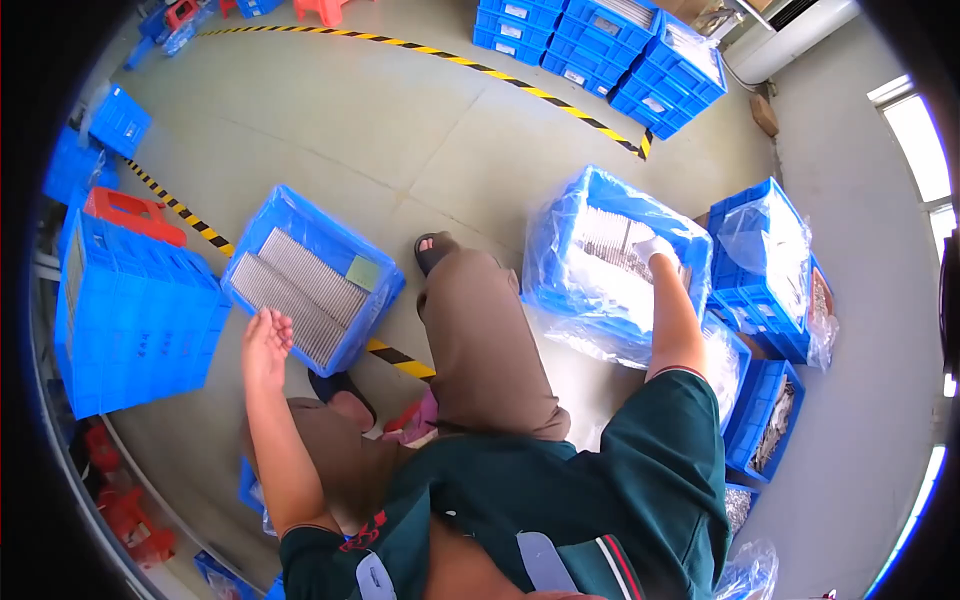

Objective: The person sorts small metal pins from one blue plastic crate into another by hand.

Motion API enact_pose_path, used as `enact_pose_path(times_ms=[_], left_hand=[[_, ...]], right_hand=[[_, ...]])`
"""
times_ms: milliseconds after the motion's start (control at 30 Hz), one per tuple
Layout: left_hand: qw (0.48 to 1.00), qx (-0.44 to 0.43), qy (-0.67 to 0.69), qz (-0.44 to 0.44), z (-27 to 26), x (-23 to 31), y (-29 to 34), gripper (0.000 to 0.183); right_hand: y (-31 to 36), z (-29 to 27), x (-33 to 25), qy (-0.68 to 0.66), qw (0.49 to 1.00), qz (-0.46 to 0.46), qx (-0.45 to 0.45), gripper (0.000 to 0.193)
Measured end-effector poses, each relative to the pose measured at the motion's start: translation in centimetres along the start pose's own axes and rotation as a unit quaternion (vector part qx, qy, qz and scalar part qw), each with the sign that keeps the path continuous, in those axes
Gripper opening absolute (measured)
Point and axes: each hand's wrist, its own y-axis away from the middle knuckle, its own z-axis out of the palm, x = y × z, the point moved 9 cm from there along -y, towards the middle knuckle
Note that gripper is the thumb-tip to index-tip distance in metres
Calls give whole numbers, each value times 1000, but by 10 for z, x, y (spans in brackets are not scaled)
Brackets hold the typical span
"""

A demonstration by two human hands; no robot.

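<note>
My left hand [267, 345] hovers at the near left edge of a blue bin [300, 203], its fingers curled in and nothing visible in them. Inside that bin, thin grey parts [300, 270] stand packed in two long rows, with a pale green card [363, 272] at the right end. My right hand [656, 248] reaches into a second blue bin [625, 186] lined with clear plastic film. White material covers its fingers, so their grip cannot be made out. Beside them lies a row of similar grey parts [606, 232], and white sheeting [610, 285] fills the nearer part.
Stacked blue crates [140, 320] rise at the left, with a red stool [135, 212] behind. More crates [650, 75] stand at the far right; a film-covered stack [765, 260] lines the right wall. Black-and-yellow tape [470, 65] crosses the floor. My knee [475, 290] sits between the two bins.
</note>
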Motion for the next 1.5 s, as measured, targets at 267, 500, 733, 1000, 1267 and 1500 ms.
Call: enact_pose_path(times_ms=[267,500,733,1000,1267,1500], left_hand=[[999,34,0,-4,-11,-5,-5,20],[999,24,-48,5,12,-4,-15,20],[997,15,-77,19,18,-6,-15,22],[998,3,-58,35,9,-10,-6,24],[998,11,-63,28,10,-6,-13,22],[995,5,-82,49,18,20,0,21]], right_hand=[[-38,15,-24,119,990,-70,-22,52],[-54,43,-11,144,968,63,-197,29],[-6,-12,-41,80,989,115,-50,29],[28,-21,-25,65,990,124,-18,29],[-6,-3,9,44,999,-13,-1,53],[-21,-49,-42,313,946,-60,-54,44]])
